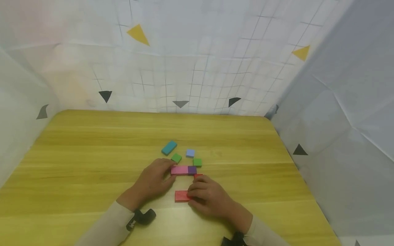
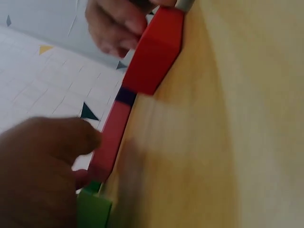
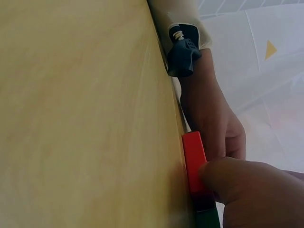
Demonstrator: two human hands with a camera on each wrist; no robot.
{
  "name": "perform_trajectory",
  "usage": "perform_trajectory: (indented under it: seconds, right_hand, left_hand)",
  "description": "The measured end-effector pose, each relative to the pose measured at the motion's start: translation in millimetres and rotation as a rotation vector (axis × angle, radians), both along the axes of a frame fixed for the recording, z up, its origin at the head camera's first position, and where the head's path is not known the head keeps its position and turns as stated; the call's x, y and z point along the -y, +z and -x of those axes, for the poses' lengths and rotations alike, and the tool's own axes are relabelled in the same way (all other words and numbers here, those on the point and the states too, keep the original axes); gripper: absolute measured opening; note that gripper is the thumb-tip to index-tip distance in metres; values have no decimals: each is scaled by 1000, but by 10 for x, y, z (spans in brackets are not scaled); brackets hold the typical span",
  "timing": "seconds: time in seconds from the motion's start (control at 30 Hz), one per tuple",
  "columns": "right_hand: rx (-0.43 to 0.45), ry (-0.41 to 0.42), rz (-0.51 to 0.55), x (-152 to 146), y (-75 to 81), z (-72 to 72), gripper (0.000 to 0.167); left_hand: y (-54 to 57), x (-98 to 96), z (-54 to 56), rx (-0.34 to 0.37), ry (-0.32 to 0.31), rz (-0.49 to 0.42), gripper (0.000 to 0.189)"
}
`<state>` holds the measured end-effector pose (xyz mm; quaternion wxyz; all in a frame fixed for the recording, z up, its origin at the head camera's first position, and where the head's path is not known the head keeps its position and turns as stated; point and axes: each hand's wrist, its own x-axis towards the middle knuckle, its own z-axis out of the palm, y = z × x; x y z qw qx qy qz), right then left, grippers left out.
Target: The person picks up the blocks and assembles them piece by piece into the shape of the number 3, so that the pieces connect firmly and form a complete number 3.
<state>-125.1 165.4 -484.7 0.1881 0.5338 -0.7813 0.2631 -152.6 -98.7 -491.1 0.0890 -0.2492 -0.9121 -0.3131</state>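
Note:
A pink block (image 1: 179, 170) lies end to end with a purple block (image 1: 192, 170). My left hand (image 1: 155, 177) pinches the pink block's left end, fingertips at the far side and thumb at the near side. Closer to me, my right hand (image 1: 210, 198) grips a red block (image 1: 181, 196); its right end is hidden under the fingers. In the right wrist view the thumb (image 3: 223, 175) presses on the red block, and a dark green block (image 3: 208, 218) adjoins its end. A smaller red piece (image 1: 198, 175) shows by the right fingertips, partly covered.
Behind the pink block lie two small green blocks (image 1: 176, 158), a light blue block (image 1: 190, 153) and a teal block (image 1: 169, 147). The wooden table (image 1: 92, 153) is bordered by hanging white cloth (image 1: 184, 68) at the back and sides.

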Motion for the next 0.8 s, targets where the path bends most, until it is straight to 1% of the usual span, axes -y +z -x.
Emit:
perform_trajectory:
  seconds: [0.17, 0.3, 0.5, 0.67, 0.8]
  right_hand:
    - [-7, -5, 2, -3, -24, 0, 14]
    - [-17, -12, 1, -9, -37, 3, 14]
    - [-12, -17, -2, -11, -19, -3, 13]
    - [-1, -24, -9, -5, -17, -8, 13]
    - [4, -20, -8, 2, -25, -5, 13]
  left_hand:
    - [44, 140, -45, -8, 25, -18, 38]
    - [47, 231, -57, -8, 25, -13, 35]
    - [21, 309, -37, -30, 6, -20, 31]
    - [11, 363, -23, -11, -29, -20, 32]
    - [-7, 427, -35, -1, -48, -5, 32]
